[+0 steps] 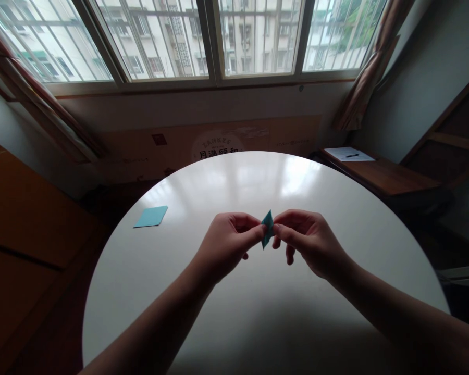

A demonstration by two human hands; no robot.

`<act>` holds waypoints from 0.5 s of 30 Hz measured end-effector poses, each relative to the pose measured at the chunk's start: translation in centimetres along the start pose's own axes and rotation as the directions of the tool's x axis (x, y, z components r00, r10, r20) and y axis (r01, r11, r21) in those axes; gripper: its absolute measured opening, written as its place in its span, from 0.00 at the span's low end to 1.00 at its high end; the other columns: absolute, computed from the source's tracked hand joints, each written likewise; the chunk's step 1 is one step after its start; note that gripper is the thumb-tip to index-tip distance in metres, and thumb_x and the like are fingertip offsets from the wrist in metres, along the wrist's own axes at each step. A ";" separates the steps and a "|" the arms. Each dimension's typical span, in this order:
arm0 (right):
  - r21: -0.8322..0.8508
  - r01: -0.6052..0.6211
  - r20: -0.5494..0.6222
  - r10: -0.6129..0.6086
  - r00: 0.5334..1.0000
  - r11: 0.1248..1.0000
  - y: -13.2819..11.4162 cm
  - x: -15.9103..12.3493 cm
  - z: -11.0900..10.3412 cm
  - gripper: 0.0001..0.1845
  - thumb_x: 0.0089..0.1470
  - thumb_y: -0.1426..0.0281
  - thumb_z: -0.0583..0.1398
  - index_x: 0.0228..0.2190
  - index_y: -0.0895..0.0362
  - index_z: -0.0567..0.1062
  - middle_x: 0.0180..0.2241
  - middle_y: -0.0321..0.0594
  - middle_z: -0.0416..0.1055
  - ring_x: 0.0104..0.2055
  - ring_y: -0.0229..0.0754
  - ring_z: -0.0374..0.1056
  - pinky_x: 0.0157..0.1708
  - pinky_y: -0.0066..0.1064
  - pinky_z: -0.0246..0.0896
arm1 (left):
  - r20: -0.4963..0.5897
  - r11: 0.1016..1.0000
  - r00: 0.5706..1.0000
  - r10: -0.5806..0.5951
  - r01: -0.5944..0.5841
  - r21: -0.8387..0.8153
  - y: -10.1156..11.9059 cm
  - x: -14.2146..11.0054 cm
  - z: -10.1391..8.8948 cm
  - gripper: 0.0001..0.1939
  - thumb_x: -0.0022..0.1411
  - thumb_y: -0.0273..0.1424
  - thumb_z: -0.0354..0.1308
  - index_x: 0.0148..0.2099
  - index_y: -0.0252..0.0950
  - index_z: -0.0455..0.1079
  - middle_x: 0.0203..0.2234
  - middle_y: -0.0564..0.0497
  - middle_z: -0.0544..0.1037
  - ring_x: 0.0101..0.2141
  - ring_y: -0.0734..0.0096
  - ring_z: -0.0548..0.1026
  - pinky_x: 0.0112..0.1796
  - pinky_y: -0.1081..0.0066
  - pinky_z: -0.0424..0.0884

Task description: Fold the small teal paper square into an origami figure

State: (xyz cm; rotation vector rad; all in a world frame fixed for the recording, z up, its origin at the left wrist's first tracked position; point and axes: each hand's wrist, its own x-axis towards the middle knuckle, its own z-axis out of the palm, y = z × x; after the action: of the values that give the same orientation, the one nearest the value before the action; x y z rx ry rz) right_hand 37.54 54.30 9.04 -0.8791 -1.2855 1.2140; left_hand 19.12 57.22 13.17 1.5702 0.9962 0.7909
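A small folded piece of blue paper is held above the round white table, between both my hands. My left hand pinches its left edge with thumb and fingertips. From the other side, my right hand pinches its right edge, fingers curled. A flat blue paper sheet lies on the table at the left, well apart from my left hand.
A low wooden side table at the right carries a white sheet with a pen on it. A wide barred window fills the far wall. A cardboard panel leans below it, behind the table.
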 end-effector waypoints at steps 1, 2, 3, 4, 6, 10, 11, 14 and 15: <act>-0.019 0.009 -0.004 -0.009 1.000 1.000 0.0 0.0 0.0 0.08 0.52 0.67 0.69 0.34 0.58 0.81 0.27 0.40 0.75 0.28 0.41 0.72 0.13 0.22 0.65 | -0.005 1.000 1.000 0.002 -0.002 0.013 0.0 0.0 0.0 0.10 0.54 0.35 0.67 0.32 0.33 0.79 0.23 0.50 0.77 0.22 0.75 0.68 0.19 0.79 0.64; -0.035 0.015 -0.006 -0.016 1.000 0.999 0.0 0.0 0.0 0.09 0.52 0.67 0.69 0.35 0.59 0.81 0.27 0.40 0.75 0.27 0.41 0.72 0.13 0.22 0.65 | -0.008 1.000 1.000 0.004 -0.004 0.025 0.0 0.0 0.0 0.10 0.54 0.35 0.67 0.32 0.32 0.79 0.23 0.50 0.77 0.22 0.75 0.68 0.19 0.78 0.64; -0.049 0.018 -0.006 -0.018 1.000 0.999 0.0 0.0 0.0 0.09 0.52 0.67 0.69 0.35 0.59 0.81 0.27 0.40 0.75 0.27 0.41 0.72 0.13 0.23 0.65 | -0.012 0.999 1.000 0.008 -0.008 0.038 0.0 0.0 0.1 0.10 0.55 0.35 0.66 0.32 0.32 0.79 0.23 0.50 0.77 0.22 0.75 0.68 0.19 0.78 0.64; -0.063 0.017 -0.006 -0.017 1.000 0.998 -0.1 0.0 0.0 0.10 0.52 0.67 0.69 0.36 0.59 0.81 0.27 0.40 0.75 0.27 0.42 0.72 0.13 0.23 0.65 | -0.016 0.999 1.000 0.014 -0.013 0.049 0.0 0.0 0.1 0.09 0.55 0.35 0.66 0.32 0.33 0.79 0.22 0.50 0.77 0.22 0.75 0.68 0.19 0.78 0.63; -0.086 0.009 -0.007 -0.010 1.000 0.996 -0.2 0.0 0.1 0.11 0.52 0.67 0.69 0.37 0.59 0.81 0.28 0.41 0.76 0.27 0.42 0.73 0.13 0.23 0.66 | -0.024 0.997 0.999 0.027 -0.026 0.070 0.0 0.0 0.1 0.09 0.56 0.35 0.66 0.32 0.33 0.79 0.22 0.49 0.78 0.22 0.75 0.68 0.19 0.78 0.63; -0.100 0.014 -0.021 -0.017 1.000 0.995 -0.4 0.0 0.4 0.10 0.53 0.67 0.68 0.37 0.59 0.81 0.27 0.40 0.76 0.26 0.41 0.73 0.13 0.23 0.66 | -0.015 0.998 1.000 0.023 -0.022 0.062 0.1 -0.1 0.1 0.10 0.56 0.35 0.66 0.33 0.33 0.80 0.23 0.49 0.78 0.22 0.75 0.68 0.19 0.78 0.64; -0.092 0.019 -0.024 -0.021 0.999 0.996 -0.5 0.0 0.4 0.10 0.53 0.66 0.68 0.36 0.59 0.81 0.27 0.40 0.76 0.26 0.41 0.73 0.13 0.23 0.66 | -0.010 0.999 1.000 0.017 -0.016 0.049 0.1 -0.1 0.1 0.10 0.56 0.35 0.66 0.34 0.32 0.80 0.23 0.49 0.78 0.22 0.75 0.68 0.19 0.78 0.64; -0.052 0.022 -0.032 -0.024 0.999 0.998 -0.4 0.0 0.4 0.10 0.55 0.65 0.67 0.35 0.59 0.81 0.26 0.40 0.76 0.25 0.40 0.73 0.12 0.22 0.65 | 0.005 1.000 1.000 -0.015 0.015 -0.003 0.2 -0.1 0.1 0.11 0.55 0.36 0.67 0.34 0.33 0.80 0.23 0.50 0.77 0.22 0.75 0.68 0.18 0.79 0.64; -0.039 0.021 -0.034 -0.022 0.999 0.999 -0.4 0.0 0.4 0.10 0.55 0.65 0.67 0.35 0.59 0.81 0.26 0.40 0.76 0.25 0.40 0.73 0.12 0.22 0.65 | 0.011 0.999 1.000 -0.026 0.026 -0.021 0.2 0.0 0.1 0.11 0.54 0.37 0.68 0.34 0.33 0.80 0.22 0.51 0.76 0.22 0.75 0.68 0.18 0.79 0.64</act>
State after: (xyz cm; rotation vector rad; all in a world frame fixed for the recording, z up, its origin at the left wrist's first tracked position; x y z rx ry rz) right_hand 37.20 54.18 9.49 -0.9075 -1.2912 1.1559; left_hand 19.23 57.13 13.36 1.5392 0.9955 0.7721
